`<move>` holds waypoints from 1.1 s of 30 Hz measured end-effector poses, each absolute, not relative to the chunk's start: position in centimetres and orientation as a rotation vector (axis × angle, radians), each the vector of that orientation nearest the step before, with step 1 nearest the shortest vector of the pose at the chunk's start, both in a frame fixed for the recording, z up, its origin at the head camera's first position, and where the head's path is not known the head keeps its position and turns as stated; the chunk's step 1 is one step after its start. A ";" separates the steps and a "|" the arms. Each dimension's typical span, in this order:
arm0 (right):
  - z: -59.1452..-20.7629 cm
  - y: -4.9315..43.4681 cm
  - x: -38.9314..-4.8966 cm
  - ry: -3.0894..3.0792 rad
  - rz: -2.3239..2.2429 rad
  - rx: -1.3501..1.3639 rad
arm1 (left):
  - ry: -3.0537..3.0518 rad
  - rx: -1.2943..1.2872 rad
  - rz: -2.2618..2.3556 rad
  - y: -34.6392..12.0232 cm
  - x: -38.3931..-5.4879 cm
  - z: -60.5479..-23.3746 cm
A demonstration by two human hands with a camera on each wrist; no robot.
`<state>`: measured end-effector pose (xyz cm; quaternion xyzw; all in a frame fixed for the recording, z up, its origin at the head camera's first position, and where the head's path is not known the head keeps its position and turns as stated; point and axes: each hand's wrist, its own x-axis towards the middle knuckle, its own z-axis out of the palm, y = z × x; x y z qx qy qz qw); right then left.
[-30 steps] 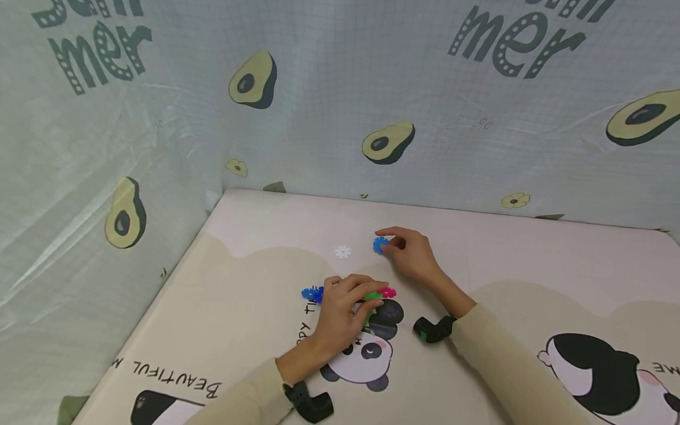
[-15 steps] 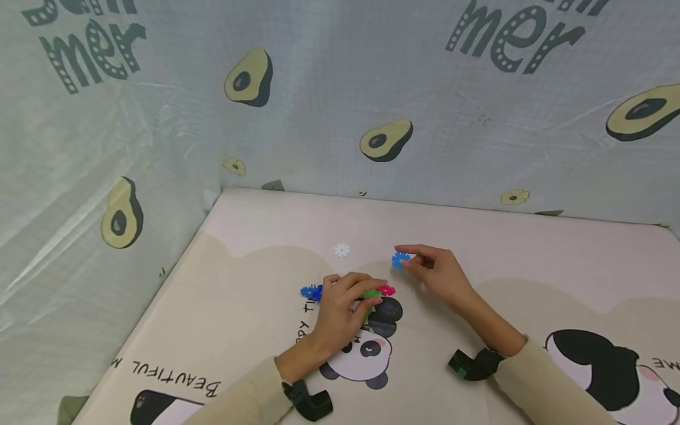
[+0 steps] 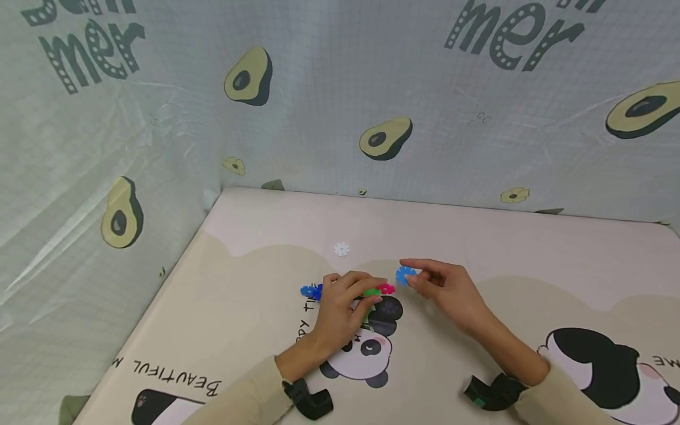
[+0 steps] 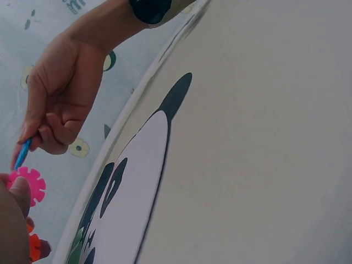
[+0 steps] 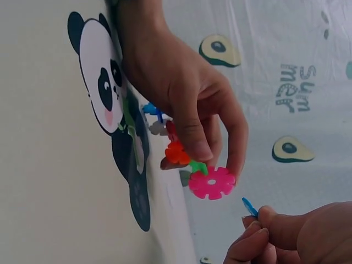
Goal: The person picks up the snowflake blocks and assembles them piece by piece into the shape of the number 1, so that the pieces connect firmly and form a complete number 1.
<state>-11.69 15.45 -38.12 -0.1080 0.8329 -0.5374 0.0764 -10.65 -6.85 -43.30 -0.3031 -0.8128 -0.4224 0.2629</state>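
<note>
My left hand [image 3: 342, 307] holds a chain of interlocking plastic discs low over the table. At the chain's right end is a pink notched disc [image 5: 212, 183], beside a green disc [image 5: 198, 166] and an orange disc [image 5: 177, 153]. Blue discs [image 3: 308, 291] stick out past the left side of the hand, and its fingers hide part of the middle. Just right of the pink end, my right hand [image 3: 448, 292] pinches a single light blue disc [image 3: 405, 275] by its edge between thumb and fingers. The blue disc is apart from the chain.
A loose white disc [image 3: 342, 249] lies on the table beyond the left hand. The tablecloth [image 3: 255, 330] carries printed pandas and lettering. Behind and at the left hangs an avocado-print curtain [image 3: 319, 88]. Each wrist wears a black device [image 3: 313, 404].
The right hand has moved right and closer to the body, carrying the light blue disc away from the white one to beside the pink end. The left hand has stayed in place.
</note>
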 end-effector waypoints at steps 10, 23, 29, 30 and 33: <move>-38.7 15.5 -10.9 2.373 -1.677 -0.300 | -2.202 -0.812 -1.155 -6.9 -10.6 -43.4; -39.2 15.4 -10.7 2.311 -1.730 -0.297 | -2.206 -0.807 -1.134 -7.0 -10.6 -43.3; -39.3 15.2 -10.7 2.302 -1.716 -0.258 | -2.191 -0.835 -1.132 -7.0 -10.7 -43.3; -39.3 15.2 -10.7 2.301 -1.711 -0.251 | -2.189 -0.841 -1.131 -7.0 -10.7 -43.3; -39.3 15.1 -10.8 2.291 -1.702 -0.232 | -2.184 -0.856 -1.127 -7.0 -10.8 -43.4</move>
